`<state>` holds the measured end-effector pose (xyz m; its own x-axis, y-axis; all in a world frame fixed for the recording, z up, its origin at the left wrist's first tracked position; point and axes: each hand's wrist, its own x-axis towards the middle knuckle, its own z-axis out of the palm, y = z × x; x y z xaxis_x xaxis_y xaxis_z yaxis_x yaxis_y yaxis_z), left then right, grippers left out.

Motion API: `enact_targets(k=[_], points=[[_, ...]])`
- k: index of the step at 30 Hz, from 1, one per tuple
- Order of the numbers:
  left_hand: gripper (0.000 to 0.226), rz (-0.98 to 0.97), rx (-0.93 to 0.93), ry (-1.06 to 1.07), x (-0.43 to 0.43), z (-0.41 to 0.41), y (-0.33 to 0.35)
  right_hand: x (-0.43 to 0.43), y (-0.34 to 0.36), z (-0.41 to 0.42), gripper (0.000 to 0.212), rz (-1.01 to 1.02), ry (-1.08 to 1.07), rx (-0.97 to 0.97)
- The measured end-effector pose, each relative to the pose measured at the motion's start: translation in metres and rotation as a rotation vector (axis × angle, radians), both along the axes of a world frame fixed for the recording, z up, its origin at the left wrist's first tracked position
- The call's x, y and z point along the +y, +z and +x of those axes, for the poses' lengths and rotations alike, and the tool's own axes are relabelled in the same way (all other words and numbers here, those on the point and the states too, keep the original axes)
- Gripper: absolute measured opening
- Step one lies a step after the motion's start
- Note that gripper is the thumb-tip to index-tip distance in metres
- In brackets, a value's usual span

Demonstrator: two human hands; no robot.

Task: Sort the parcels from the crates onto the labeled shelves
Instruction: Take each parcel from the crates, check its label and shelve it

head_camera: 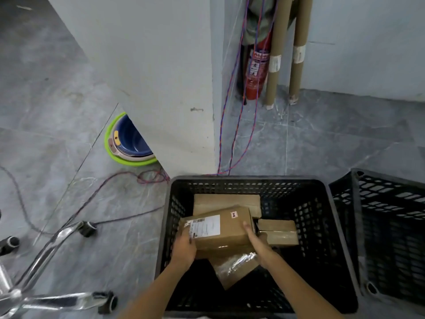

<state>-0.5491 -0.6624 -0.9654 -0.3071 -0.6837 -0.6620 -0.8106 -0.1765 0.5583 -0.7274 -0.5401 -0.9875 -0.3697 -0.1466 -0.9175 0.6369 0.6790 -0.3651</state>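
Inside black crate (241,178), L hand (182,248) & R hand (258,244) grip parcel (230,229) ends (fingers (248,227) partly hidden; label (205,226) unreadable).

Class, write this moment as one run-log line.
stage: pick | left hand: grips labeled box, left end | right hand: holds right end | box: tilted, over other boxes | in: black crate

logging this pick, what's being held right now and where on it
The parcel, by its two ends, in the crate: the left hand grips the label end, and the right hand the other end, thumb on top.
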Motion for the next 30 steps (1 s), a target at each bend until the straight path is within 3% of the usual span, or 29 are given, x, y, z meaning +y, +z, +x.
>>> enact_targets(k=[5, 9, 11, 18, 23, 26, 30], points=[[0.042, 0.111, -0.046, 0.138, 0.000, 0.003, 0.014, 0.008, 0.014, 0.002, 0.084, -0.101, -0.034, 0.070], [0.058, 0.160, -0.014, 0.216, 0.000, 0.003, 0.076, 0.027, 0.091, -0.020, 0.081, -0.198, -0.084, 0.059], [0.061, 0.196, 0.039, 0.260, 0.002, -0.006, 0.125, 0.038, 0.146, -0.036, 0.069, -0.241, -0.098, 0.086], [0.031, 0.229, 0.302, 0.299, 0.009, -0.065, 0.353, 0.075, 0.393, -0.093, 0.052, -0.391, -0.181, 0.214], [0.036, 0.197, 0.461, 0.256, 0.005, -0.113, 0.553, 0.099, 0.594, -0.138, 0.047, -0.540, -0.208, 0.316], [0.049, 0.231, 0.574, 0.152, 0.007, -0.139, 0.664, 0.110, 0.709, -0.163, 0.042, -0.633, -0.210, 0.445], [0.048, 0.230, 0.812, 0.025, 0.018, -0.167, 0.788, 0.127, 0.848, -0.189, 0.033, -0.768, -0.191, 0.645]])
